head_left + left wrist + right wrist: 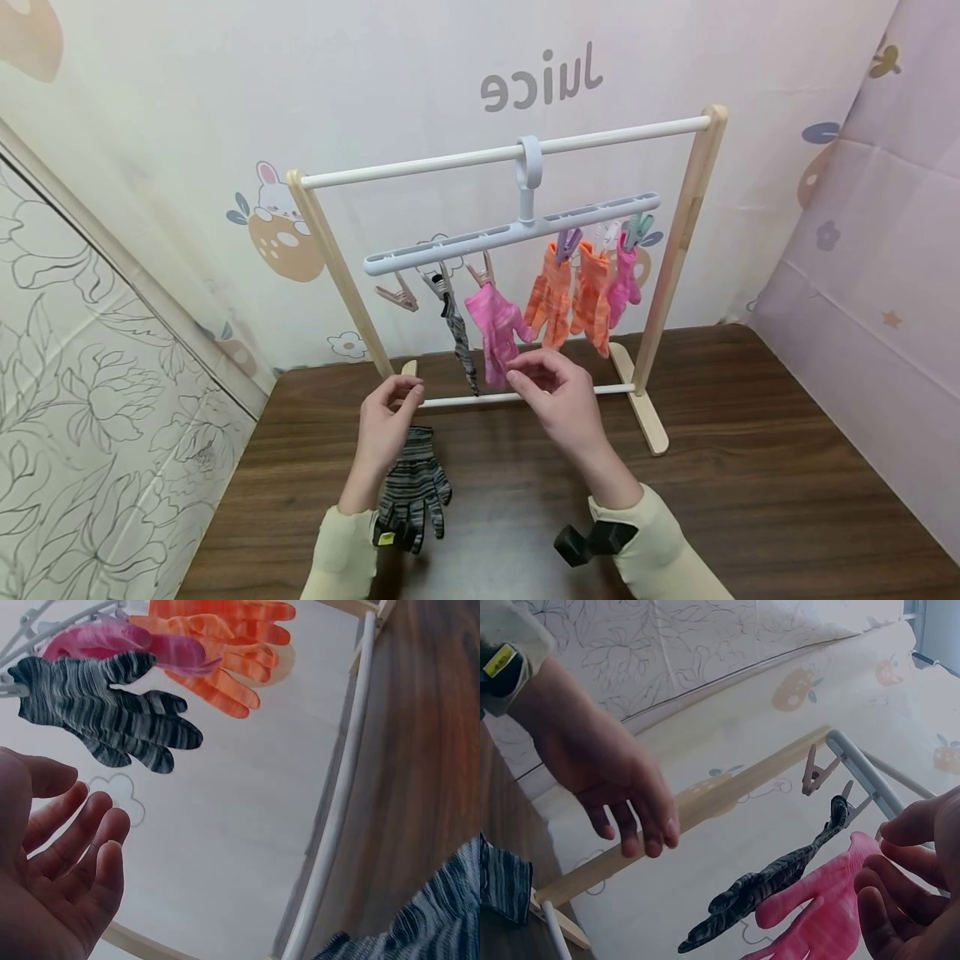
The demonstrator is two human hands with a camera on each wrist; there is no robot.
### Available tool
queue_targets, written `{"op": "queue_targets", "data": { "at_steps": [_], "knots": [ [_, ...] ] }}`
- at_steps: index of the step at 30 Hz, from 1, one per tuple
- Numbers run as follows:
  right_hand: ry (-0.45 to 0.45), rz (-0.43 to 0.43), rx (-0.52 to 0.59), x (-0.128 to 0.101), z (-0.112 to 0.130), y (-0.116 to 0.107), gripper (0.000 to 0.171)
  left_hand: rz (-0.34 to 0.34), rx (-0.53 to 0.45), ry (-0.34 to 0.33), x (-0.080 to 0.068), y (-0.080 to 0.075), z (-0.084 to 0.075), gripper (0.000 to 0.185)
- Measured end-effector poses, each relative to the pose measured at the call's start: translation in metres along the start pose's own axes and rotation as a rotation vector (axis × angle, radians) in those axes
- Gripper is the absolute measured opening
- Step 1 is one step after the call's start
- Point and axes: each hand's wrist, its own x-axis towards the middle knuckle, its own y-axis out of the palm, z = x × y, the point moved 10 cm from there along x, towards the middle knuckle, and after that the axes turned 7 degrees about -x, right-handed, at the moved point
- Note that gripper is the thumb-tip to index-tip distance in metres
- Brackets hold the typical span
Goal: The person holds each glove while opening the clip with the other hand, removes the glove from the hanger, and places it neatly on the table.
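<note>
Here your left hand [386, 425] hovers above the table [750, 500], fingers loosely curled and holding nothing; the left wrist view shows its fingers [82, 847] relaxed and apart. Under that wrist a striped grey glove [412, 492] lies flat on the wood, fingers pointing toward you, not touched by either hand. Your right hand [558, 396] is raised just beside the left, a little farther in, fingers bent inward with the thumb near the fingertips. It grips nothing that the views show; its fingertips [885, 900] sit just beside the lower edge of the pink glove [495, 329], and you cannot tell from these views whether they touch it.

Beyond your hands stands the wooden rack [678, 275], its low white bar [465, 401] running just behind your knuckles. From the top rod [420, 167] hangs a pale hanger [510, 233] with clips. Going left to right along it: an empty clip [397, 294], then a second grey striped glove [457, 333] pinned and dangling narrow, then the pink glove pinned next to it, the two almost touching. Farther right, well apart from your hands, hang two orange gloves [570, 296] and a smaller pink glove [624, 283], close together.

Behind it all is a pale printed backdrop [150, 125] with rabbit and fruit figures.
</note>
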Motion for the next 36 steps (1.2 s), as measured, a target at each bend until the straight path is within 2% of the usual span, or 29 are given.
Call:
{"op": "queue_targets", "data": {
  "at_steps": [2,15,18,22,28,31,36],
  "knots": [
    [0.008,0.001,-0.005,-0.002,-0.003,-0.001,0.012,-0.002,-0.003,0.021,-0.002,0.001,-0.013,0.013],
    [0.043,0.014,-0.043,-0.004,-0.007,0.002,0.011,-0.044,-0.022,0.195,0.004,0.015,-0.053,0.012],
    [0.042,0.02,-0.057,-0.006,0.006,0.001,0.011,-0.069,-0.04,0.231,0.011,0.018,-0.052,0.011],
    [0.04,0.032,-0.072,-0.008,0.024,0.0,0.011,-0.105,-0.044,0.284,0.024,0.022,-0.041,0.013],
    [0.037,0.031,-0.07,-0.008,0.027,0.0,0.01,-0.126,-0.024,0.342,0.032,0.029,-0.039,0.016],
    [0.043,0.031,-0.069,-0.008,0.026,0.0,0.01,-0.142,-0.01,0.35,0.034,0.031,-0.041,0.022],
    [0.047,0.033,-0.07,-0.01,0.023,0.0,0.01,-0.167,0.028,0.326,0.04,0.032,-0.043,0.029]
  ]
}}
